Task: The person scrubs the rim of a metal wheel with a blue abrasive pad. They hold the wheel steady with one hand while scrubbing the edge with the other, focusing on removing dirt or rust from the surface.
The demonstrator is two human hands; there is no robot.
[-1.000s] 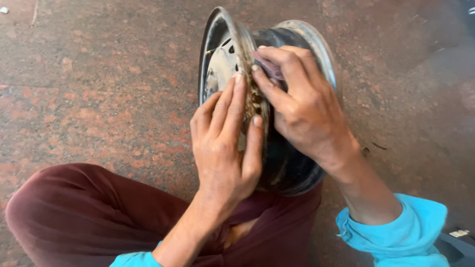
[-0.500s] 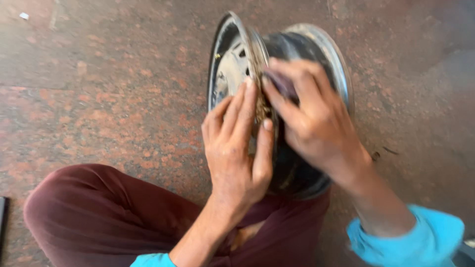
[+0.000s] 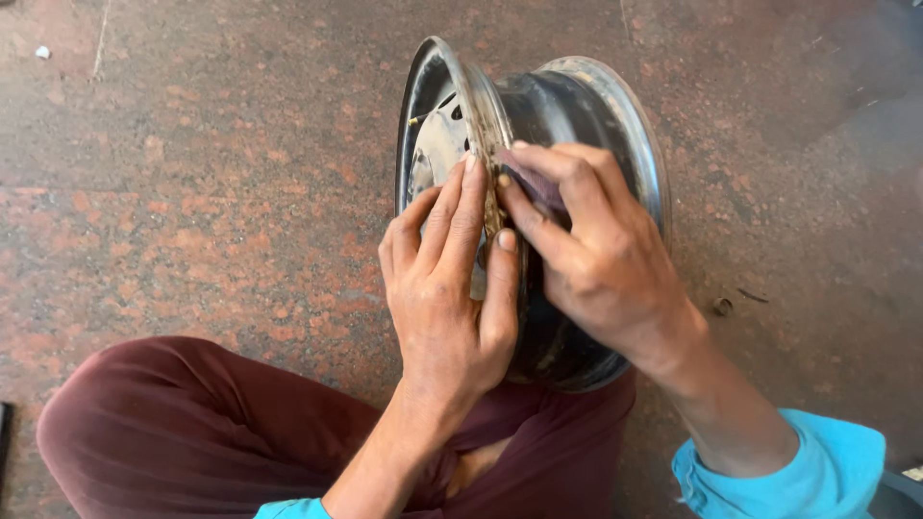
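Steel wheel rim [image 3: 615,125] still gripped by left hand [image 3: 452,288]; right hand [image 3: 596,259] keeps pinching purple sandpaper [image 3: 538,187]

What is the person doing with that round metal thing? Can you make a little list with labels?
Thing: steel wheel rim, standing on edge on the floor
Left hand: grips the rim's rusty front edge, fingers flat against it
Right hand: presses a small dark purplish piece onto that same edge
Person: seated, maroon trousers, turquoise sleeve
Floor: reddish speckled stone
Nearby: a small round bit on the floor, right of the rim
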